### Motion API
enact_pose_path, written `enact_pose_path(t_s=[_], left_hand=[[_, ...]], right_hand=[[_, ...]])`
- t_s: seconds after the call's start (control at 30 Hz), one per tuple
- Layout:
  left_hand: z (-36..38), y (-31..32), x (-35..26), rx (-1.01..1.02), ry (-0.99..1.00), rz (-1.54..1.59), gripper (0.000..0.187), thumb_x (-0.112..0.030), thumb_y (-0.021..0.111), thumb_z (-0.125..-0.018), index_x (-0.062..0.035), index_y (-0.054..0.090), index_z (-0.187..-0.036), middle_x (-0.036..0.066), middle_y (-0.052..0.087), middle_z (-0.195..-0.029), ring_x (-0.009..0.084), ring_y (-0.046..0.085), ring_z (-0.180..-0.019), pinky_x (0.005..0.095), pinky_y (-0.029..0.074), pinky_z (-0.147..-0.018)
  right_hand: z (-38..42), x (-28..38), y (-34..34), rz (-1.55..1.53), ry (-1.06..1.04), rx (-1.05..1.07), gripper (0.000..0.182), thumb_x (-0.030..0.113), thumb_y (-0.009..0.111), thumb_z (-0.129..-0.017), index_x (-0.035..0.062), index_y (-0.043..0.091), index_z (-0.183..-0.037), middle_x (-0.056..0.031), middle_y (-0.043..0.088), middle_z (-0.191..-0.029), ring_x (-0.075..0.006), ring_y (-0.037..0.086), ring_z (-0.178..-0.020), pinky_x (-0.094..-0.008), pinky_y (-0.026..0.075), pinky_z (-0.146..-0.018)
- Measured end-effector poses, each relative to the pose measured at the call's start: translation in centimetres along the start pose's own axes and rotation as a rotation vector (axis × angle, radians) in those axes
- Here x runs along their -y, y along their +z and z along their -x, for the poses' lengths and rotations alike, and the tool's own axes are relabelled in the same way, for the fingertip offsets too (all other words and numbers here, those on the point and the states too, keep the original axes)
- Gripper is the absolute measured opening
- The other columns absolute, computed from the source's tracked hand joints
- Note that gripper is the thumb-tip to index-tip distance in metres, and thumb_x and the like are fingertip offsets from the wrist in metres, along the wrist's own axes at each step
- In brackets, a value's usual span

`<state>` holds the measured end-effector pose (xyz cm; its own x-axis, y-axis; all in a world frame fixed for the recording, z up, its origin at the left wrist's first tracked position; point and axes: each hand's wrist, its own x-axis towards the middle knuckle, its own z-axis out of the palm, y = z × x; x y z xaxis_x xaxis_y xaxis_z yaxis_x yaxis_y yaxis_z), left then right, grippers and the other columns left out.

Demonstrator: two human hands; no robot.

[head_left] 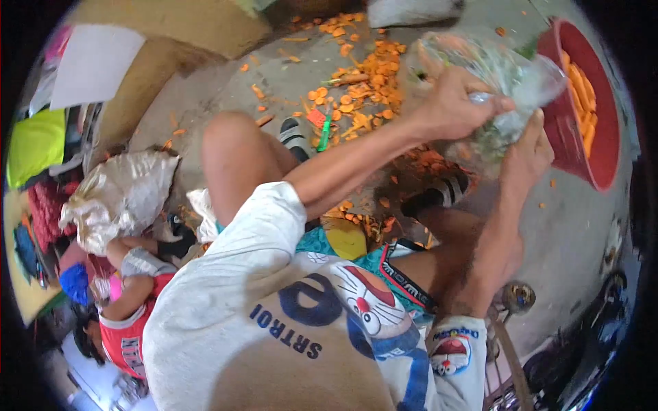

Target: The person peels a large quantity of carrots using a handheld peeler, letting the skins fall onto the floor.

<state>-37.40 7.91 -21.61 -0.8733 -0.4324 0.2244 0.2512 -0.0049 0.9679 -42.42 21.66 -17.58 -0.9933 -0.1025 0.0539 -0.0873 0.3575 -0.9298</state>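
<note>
A clear plastic bag (504,65) holds green leafy stuff and some orange pieces, partly blurred. My left hand (459,103) grips the bag near its gathered end, fingers bent around the plastic. My right hand (528,151) pinches the same bag from the lower right, close to my left fingers. The loose mouth of the plastic sticks out beyond both hands, in front of a red tub (572,137). Whole or peeled carrots (581,103) lie inside that tub.
Orange carrot slices and scraps (373,79) litter the floor. A green-handled tool (325,133) lies among them near my foot. A white sack (130,195) stands at left, beside a seated person in a red top (130,325). Another pale sack (415,10) is at the top.
</note>
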Motion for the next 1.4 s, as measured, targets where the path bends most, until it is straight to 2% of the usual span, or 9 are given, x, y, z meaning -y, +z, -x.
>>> enact_pose_path(t_s=[0.07, 0.13, 0.27, 0.5, 0.73, 0.8, 0.87, 1.13, 1.4], left_hand=[[-0.1, 0.4, -1.1, 0.064, 0.058, 0.052, 0.038, -0.027, 0.078, -0.089, 0.002, 0.067, -0.066, -0.004, 0.043, -0.053, 0.0046, 0.038, -0.058, 0.0318, 0.035, -0.049], [-0.2, 0.2, -2.8, 0.161, -0.057, -0.037, 0.026, -0.026, 0.078, -0.092, -0.0004, 0.08, -0.088, -0.004, 0.063, -0.062, 0.0044, 0.05, -0.06, 0.0286, 0.042, -0.052], [-4.2, 1.5, -1.3, 0.096, 0.097, -0.156, 0.04, -0.028, 0.079, -0.091, -0.0004, 0.068, -0.064, -0.007, 0.049, -0.052, 0.0028, 0.042, -0.055, 0.0249, 0.036, -0.049], [-10.9, 2.3, 1.3, -0.063, 0.154, -0.054, 0.038, -0.02, 0.071, -0.093, 0.0051, 0.06, -0.066, 0.012, 0.058, -0.055, 0.0279, 0.053, -0.05, 0.0427, 0.039, -0.052], [-8.5, 2.3, 1.9, -0.077, 0.489, -0.533, 0.037, -0.029, 0.072, -0.089, 0.0056, 0.063, -0.099, 0.025, 0.064, -0.091, 0.0413, 0.063, -0.088, 0.0493, 0.048, -0.076], [-7.1, 2.2, 6.2, -0.233, 0.798, -0.685, 0.031, -0.035, 0.077, -0.088, -0.0062, 0.066, -0.094, 0.011, 0.068, -0.093, 0.0243, 0.064, -0.085, 0.0403, 0.046, -0.074], [-4.4, 1.4, 6.7, -0.182, 0.719, -0.711, 0.035, -0.034, 0.074, -0.086, -0.0084, 0.061, -0.106, 0.016, 0.063, -0.114, 0.0364, 0.058, -0.108, 0.0503, 0.04, -0.09], [-7.2, 1.2, 5.7, -0.074, 0.559, -0.842, 0.034, -0.029, 0.067, -0.086, -0.0071, 0.062, -0.111, 0.013, 0.061, -0.109, 0.0337, 0.057, -0.109, 0.051, 0.037, -0.095], [-5.5, -2.6, 2.8, 0.037, 0.538, -0.794, 0.064, -0.052, 0.068, -0.092, -0.0007, 0.058, -0.129, 0.021, 0.056, -0.131, 0.04, 0.048, -0.128, 0.0528, 0.037, -0.108]], right_hand=[[-0.2, 0.6, -0.9, 0.067, -0.025, -0.068, 0.05, 0.035, 0.052, -0.107, -0.0101, 0.072, -0.102, -0.0064, 0.072, -0.084, -0.0109, 0.06, -0.076, -0.0325, 0.05, -0.073], [-0.4, 1.1, -1.3, 0.021, -0.001, -0.1, 0.05, 0.035, 0.052, -0.107, -0.0097, 0.072, -0.101, -0.0065, 0.071, -0.083, -0.0109, 0.059, -0.075, -0.0329, 0.05, -0.073], [-5.4, -0.3, 0.2, 0.055, -0.078, -0.173, 0.051, 0.041, 0.053, -0.105, -0.006, 0.073, -0.099, -0.0134, 0.073, -0.082, -0.0193, 0.064, -0.074, -0.0367, 0.05, -0.075], [-12.6, -3.4, 4.3, 0.412, -0.228, -0.323, 0.056, 0.058, 0.052, -0.097, 0.0078, 0.077, -0.103, -0.0218, 0.075, -0.094, -0.0424, 0.07, -0.091, -0.048, 0.052, -0.081], [-13.2, -4.3, 2.9, 0.433, -0.28, -0.234, 0.056, 0.06, 0.051, -0.095, 0.0121, 0.077, -0.11, -0.0223, 0.074, -0.096, -0.0442, 0.07, -0.096, -0.05, 0.052, -0.086], [-13.1, -4.5, 3.3, 0.462, -0.303, -0.298, 0.056, 0.059, 0.049, -0.096, 0.0125, 0.076, -0.111, -0.0227, 0.074, -0.099, -0.0453, 0.068, -0.098, -0.0505, 0.051, -0.087], [-13.4, -4.2, 3.6, 0.492, -0.28, -0.332, 0.055, 0.058, 0.047, -0.097, 0.013, 0.076, -0.112, -0.0231, 0.073, -0.102, -0.0464, 0.067, -0.101, -0.0508, 0.051, -0.088], [-12.9, -2.0, 4.0, 0.444, -0.197, -0.308, 0.054, 0.051, 0.045, -0.101, 0.0083, 0.075, -0.113, -0.0271, 0.071, -0.107, -0.0493, 0.065, -0.104, -0.0532, 0.049, -0.093], [-10.3, 0.1, -0.3, 0.434, -0.751, -0.193, 0.032, 0.027, 0.078, -0.089, 0.0021, 0.07, -0.107, -0.0148, 0.069, -0.106, -0.0325, 0.065, -0.099, -0.0425, 0.049, -0.089]])
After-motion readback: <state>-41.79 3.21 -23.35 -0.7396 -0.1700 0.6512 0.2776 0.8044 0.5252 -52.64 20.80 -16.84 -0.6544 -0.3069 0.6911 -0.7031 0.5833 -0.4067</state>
